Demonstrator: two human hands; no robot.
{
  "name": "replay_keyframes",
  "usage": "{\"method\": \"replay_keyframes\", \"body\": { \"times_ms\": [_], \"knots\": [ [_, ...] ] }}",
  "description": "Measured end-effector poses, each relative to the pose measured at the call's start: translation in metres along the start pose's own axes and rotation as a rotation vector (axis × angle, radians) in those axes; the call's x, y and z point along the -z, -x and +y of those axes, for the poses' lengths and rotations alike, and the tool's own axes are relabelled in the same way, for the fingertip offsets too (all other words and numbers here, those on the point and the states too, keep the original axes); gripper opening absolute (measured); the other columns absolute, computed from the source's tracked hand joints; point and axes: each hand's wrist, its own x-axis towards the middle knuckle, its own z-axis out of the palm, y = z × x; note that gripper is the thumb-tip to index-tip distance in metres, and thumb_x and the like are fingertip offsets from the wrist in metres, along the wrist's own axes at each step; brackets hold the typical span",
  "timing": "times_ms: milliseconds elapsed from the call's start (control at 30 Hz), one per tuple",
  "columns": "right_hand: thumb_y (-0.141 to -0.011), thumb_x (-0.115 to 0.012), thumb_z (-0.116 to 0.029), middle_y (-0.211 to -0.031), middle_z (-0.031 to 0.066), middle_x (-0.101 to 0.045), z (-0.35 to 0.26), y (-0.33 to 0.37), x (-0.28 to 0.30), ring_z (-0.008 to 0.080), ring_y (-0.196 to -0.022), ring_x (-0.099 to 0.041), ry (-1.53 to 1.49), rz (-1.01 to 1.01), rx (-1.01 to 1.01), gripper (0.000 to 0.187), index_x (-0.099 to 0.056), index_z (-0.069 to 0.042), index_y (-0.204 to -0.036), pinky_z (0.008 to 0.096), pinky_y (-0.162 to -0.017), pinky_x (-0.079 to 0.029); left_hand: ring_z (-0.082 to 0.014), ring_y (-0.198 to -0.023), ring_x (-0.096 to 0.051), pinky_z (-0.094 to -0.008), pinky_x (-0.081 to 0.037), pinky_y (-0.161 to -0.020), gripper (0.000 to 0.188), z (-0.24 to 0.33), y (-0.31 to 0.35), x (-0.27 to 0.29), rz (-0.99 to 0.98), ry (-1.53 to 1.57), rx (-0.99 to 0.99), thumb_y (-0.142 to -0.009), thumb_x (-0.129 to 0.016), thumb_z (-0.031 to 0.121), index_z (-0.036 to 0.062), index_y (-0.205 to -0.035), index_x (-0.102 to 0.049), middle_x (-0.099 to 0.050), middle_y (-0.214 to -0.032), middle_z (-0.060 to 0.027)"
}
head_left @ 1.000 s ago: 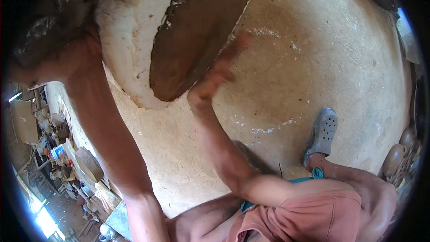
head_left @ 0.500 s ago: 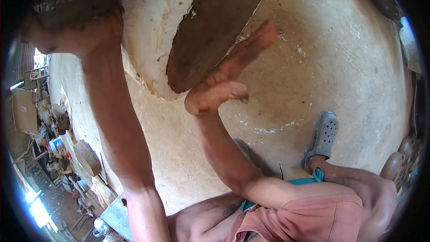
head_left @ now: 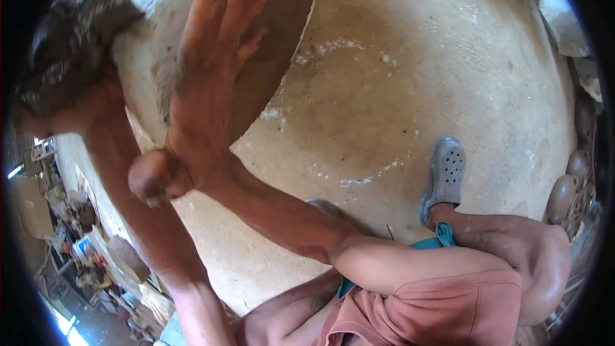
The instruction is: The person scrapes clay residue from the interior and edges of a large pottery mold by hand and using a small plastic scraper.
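Note:
My left hand (head_left: 64,115) is at the upper left, its palm under a lump of dark wet clay (head_left: 77,41); most of its fingers are hidden by the lump. My right hand (head_left: 205,90) stretches its fingers away from me, thumb out to the left, with dark clay on a fingertip. It is in front of a large pale mould-like form (head_left: 144,57), which has a sheet of smooth dark brown clay (head_left: 275,32) on it. Whether the right palm touches that surface I cannot tell. My left forearm passes beneath the right wrist.
Pale stains and a darker round patch mark the concrete floor (head_left: 359,109). My foot in a grey clog (head_left: 445,173) rests at the right. Rounded brown pots (head_left: 564,195) line the right edge. Assorted clutter, boards and a tan panel (head_left: 32,208) fill the left side.
My right hand has swung left and up, from beside the brown clay to in front of the form. The left hand has dropped slightly leftward with its clay lump, which now shows more fully.

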Motion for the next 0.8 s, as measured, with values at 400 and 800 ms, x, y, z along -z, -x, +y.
{"method": "replay_keyframes", "body": {
  "times_ms": [400,800],
  "knots": [
    [-0.103,-0.025,-0.069,-0.172,0.0137,0.005,0.162,-0.046,0.002,0.0292,-0.158,0.002,0.062,0.081,0.158,0.090,-0.002,-0.006,-0.164,0.0448,-0.127,0.002,-0.0391,-0.145,-0.032,-0.0557,-0.019,-0.124,0.101,0.013,0.008,0.003,0.033,-0.095,0.015,-0.078,-0.053,0.064,-0.0031,-0.151,-0.036,-0.039,-0.152,-0.0239],
    [-0.097,-0.034,-0.075,-0.171,0.0131,-0.007,0.183,-0.091,-0.024,0.0302,-0.158,-0.006,-0.004,0.041,0.058,0.096,-0.016,-0.008,-0.163,0.0478,-0.127,-0.008,-0.0387,-0.145,-0.031,-0.0560,-0.019,-0.124,0.104,0.029,0.012,0.012,0.070,-0.184,-0.008,-0.076,-0.054,0.067,-0.0018,-0.152,-0.035,-0.038,-0.152,-0.0232]
  ]
}}
